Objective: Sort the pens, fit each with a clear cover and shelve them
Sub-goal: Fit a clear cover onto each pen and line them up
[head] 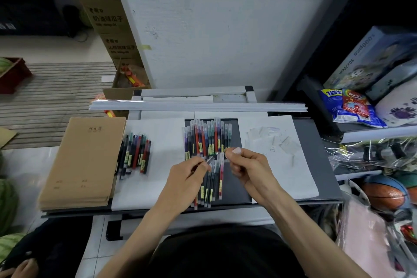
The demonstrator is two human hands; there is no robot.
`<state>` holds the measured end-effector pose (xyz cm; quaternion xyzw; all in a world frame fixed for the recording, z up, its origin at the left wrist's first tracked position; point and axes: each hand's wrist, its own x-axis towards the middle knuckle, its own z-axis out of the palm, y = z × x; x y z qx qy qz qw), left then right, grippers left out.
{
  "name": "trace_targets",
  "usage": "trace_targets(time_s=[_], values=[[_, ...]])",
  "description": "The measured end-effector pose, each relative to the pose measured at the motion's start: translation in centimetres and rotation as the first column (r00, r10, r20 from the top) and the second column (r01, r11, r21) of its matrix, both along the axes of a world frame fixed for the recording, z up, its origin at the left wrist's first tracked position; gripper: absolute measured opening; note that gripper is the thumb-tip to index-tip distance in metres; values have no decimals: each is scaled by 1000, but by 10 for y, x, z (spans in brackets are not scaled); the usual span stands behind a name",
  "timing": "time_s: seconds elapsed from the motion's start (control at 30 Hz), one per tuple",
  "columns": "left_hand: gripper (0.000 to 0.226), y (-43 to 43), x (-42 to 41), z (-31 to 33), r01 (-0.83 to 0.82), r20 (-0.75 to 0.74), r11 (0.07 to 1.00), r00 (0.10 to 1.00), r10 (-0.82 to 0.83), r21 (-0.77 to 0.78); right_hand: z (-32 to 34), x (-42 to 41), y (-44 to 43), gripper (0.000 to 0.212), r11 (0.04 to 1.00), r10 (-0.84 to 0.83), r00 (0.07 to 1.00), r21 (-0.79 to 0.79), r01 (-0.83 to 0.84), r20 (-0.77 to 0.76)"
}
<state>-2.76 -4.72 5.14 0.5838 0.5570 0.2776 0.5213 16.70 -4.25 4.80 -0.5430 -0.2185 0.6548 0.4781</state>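
Note:
My left hand [188, 177] pinches a pen [212, 158] whose tip points up and right. My right hand [244, 165] pinches a small clear cover [227, 157] just beyond that tip; the two are close, and I cannot tell if they touch. Under both hands a row of capped pens [206, 137] in several colours lies on the dark desk, with more pens [212, 184] lower down. A separate bunch of pens [135, 153] lies on white paper at the left. Loose clear covers [273, 140] are scattered on the white sheet at the right.
A stack of brown notebooks [83, 162] fills the desk's left end. Long white strips [198, 106] lie across the back edge. A shelf [374, 133] at the right holds snack bags, boxes and a basketball. Cardboard boxes [108, 16] stand at the back left.

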Motion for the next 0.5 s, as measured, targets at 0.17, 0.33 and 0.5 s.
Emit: trace_targets(time_s=[0.17,0.33,0.5], values=[[24,-5,2,-1,34,9,999,999,-34,9,2,-4,0,25,999,16,1000,50,-15,-16],[23,-4,2,-9,64,-12,998,998,-63,21,0,-8,-2,28,994,74,997,79,-73,-5],[30,-4,4,-12,73,-32,996,997,-72,48,-7,-15,-5,26,988,122,991,86,-127,58]])
